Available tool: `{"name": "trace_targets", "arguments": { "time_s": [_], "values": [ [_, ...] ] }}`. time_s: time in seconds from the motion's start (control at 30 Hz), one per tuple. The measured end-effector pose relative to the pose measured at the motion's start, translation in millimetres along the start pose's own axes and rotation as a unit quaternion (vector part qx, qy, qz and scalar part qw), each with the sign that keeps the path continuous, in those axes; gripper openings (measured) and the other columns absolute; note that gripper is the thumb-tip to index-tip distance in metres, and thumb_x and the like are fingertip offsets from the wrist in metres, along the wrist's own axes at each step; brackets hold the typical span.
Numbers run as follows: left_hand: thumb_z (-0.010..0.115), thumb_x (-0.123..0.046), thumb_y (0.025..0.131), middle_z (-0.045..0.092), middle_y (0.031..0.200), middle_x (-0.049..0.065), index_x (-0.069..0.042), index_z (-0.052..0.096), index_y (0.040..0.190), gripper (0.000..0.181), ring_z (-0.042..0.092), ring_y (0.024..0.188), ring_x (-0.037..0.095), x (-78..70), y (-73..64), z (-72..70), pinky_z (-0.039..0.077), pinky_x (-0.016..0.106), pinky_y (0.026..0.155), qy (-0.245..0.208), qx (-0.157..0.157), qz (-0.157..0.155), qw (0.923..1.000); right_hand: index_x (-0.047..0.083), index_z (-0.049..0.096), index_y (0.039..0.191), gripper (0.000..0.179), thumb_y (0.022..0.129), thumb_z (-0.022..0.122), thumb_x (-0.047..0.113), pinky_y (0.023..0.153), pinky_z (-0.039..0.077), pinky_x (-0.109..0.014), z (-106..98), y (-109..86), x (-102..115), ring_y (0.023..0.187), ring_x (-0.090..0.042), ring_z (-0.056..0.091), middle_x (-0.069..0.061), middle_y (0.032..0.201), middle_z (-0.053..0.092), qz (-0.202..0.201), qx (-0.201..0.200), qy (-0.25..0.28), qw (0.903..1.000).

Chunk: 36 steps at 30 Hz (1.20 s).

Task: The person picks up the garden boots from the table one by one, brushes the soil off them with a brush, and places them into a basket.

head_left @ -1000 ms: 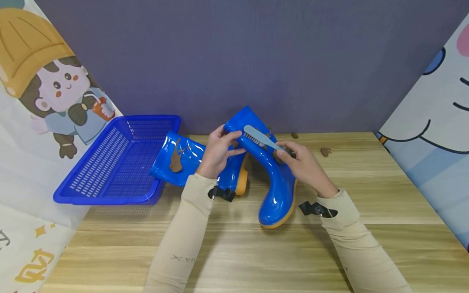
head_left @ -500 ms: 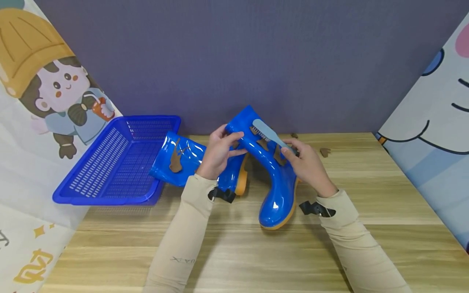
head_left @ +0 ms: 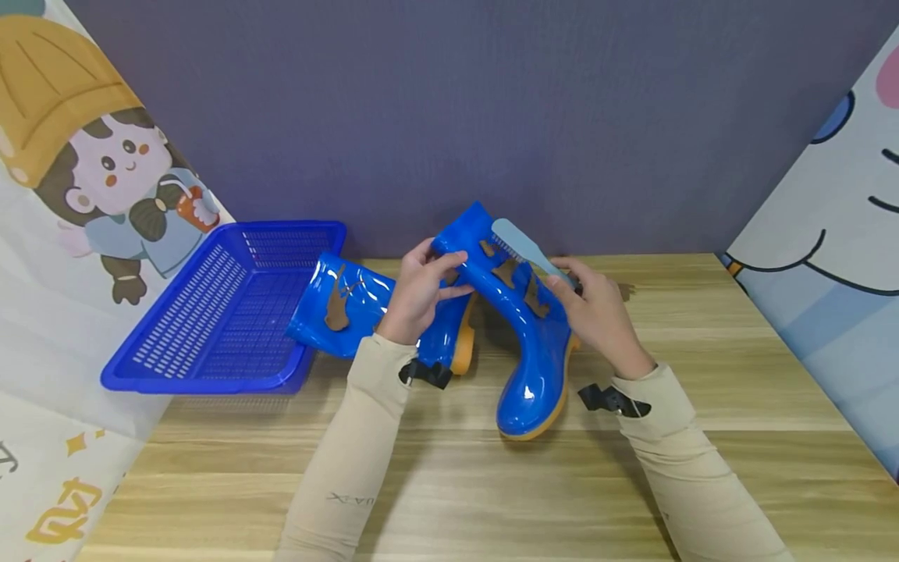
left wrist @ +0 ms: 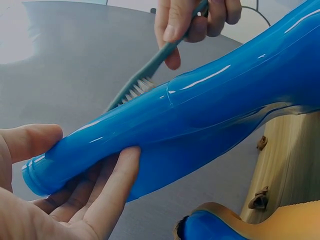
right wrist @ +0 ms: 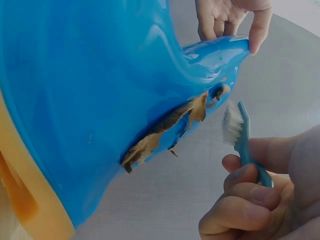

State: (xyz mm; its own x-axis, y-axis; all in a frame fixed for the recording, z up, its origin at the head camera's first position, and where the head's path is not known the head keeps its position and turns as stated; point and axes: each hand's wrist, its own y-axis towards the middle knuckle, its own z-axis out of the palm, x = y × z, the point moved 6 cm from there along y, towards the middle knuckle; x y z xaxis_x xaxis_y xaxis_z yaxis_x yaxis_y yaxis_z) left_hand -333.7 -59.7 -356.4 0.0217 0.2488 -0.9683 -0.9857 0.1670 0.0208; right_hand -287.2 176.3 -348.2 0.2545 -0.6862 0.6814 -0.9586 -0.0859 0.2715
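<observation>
My left hand (head_left: 419, 293) grips the top of a shiny blue rain boot (head_left: 531, 382) with an orange sole, its thumb on one side of the shaft and fingers on the other. The boot tilts, toe toward me. Cracked brown mud (right wrist: 165, 130) clings along its shaft. My right hand (head_left: 597, 312) holds a light blue brush (head_left: 523, 243) by its handle. In the right wrist view the bristles (right wrist: 232, 123) face the muddy side, a small gap from it. A second blue boot (head_left: 372, 289) lies on its side under my left hand, with a brown mud patch (head_left: 337, 308).
A blue plastic basket (head_left: 204, 384) stands at the left, close to the second boot's top. Brown mud crumbs (left wrist: 259, 199) lie on the wooden table (head_left: 449, 499). A dark grey panel (head_left: 597, 133) rises behind the table.
The brush has moved right across the boot's shaft, from its front ridge to the muddy side, uncovering the mud patches. My left hand and both boots have stayed nearly still.
</observation>
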Motion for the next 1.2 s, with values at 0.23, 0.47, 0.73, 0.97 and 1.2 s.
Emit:
{"name": "trace_targets", "arguments": {
  "time_s": [0.23, 0.47, 0.73, 0.97, 1.2],
  "values": [
    [0.066, -0.016, 0.100, 0.059, 0.133, 0.013, -0.009, 0.054, 0.140, 0.042, 0.066, 0.110, 0.025, -0.4, 0.1, 0.0, 0.058, 0.056, 0.094, -0.005, -0.003, -0.001, 1.0000, 0.009, 0.060, 0.139, 0.043, 0.109, 0.048, 0.037, 0.050, 0.033, -0.030, -4, -1.0, 6, 0.059, -0.020, 0.042, -0.009, 0.078, 0.048, -0.027, -0.003, 0.011, 0.9996],
    [0.067, -0.015, 0.100, 0.060, 0.130, 0.014, -0.008, 0.056, 0.135, 0.038, 0.066, 0.109, 0.025, -0.2, 0.1, 0.6, 0.058, 0.056, 0.094, -0.007, 0.001, 0.003, 1.0000, 0.009, 0.060, 0.139, 0.039, 0.109, 0.049, 0.031, 0.062, 0.038, -0.032, 6, -1.2, 8, 0.078, -0.026, 0.049, -0.013, 0.095, 0.060, -0.029, 0.072, 0.042, 0.9961],
    [0.066, -0.015, 0.101, 0.058, 0.135, 0.015, -0.007, 0.054, 0.138, 0.040, 0.066, 0.117, 0.030, -1.0, -0.5, -0.7, 0.058, 0.056, 0.094, -0.001, 0.000, 0.004, 1.0000, 0.008, 0.059, 0.140, 0.039, 0.110, 0.048, 0.029, 0.061, 0.040, -0.032, 10, 2.9, -2, 0.076, -0.026, 0.050, -0.018, 0.099, 0.061, 0.002, 0.064, 0.033, 0.9974],
    [0.066, -0.013, 0.100, 0.057, 0.139, 0.016, -0.006, 0.052, 0.141, 0.044, 0.063, 0.126, 0.036, -0.8, -1.5, 0.8, 0.054, 0.061, 0.098, -0.009, 0.006, 0.006, 0.9999, 0.007, 0.060, 0.138, 0.039, 0.110, 0.048, 0.030, 0.056, 0.039, -0.031, 10, 6.6, -11, 0.069, -0.025, 0.048, -0.019, 0.096, 0.061, 0.003, 0.045, 0.017, 0.9988],
    [0.065, -0.014, 0.100, 0.056, 0.141, 0.015, -0.007, 0.051, 0.143, 0.046, 0.062, 0.127, 0.036, -2.2, -1.6, 1.6, 0.057, 0.059, 0.095, -0.003, 0.010, 0.008, 0.9999, 0.004, 0.056, 0.142, 0.041, 0.110, 0.046, 0.029, 0.048, 0.035, -0.029, 4, 7.9, -21, 0.060, -0.021, 0.044, -0.014, 0.088, 0.054, 0.025, 0.026, 0.005, 0.9993]
  ]
}}
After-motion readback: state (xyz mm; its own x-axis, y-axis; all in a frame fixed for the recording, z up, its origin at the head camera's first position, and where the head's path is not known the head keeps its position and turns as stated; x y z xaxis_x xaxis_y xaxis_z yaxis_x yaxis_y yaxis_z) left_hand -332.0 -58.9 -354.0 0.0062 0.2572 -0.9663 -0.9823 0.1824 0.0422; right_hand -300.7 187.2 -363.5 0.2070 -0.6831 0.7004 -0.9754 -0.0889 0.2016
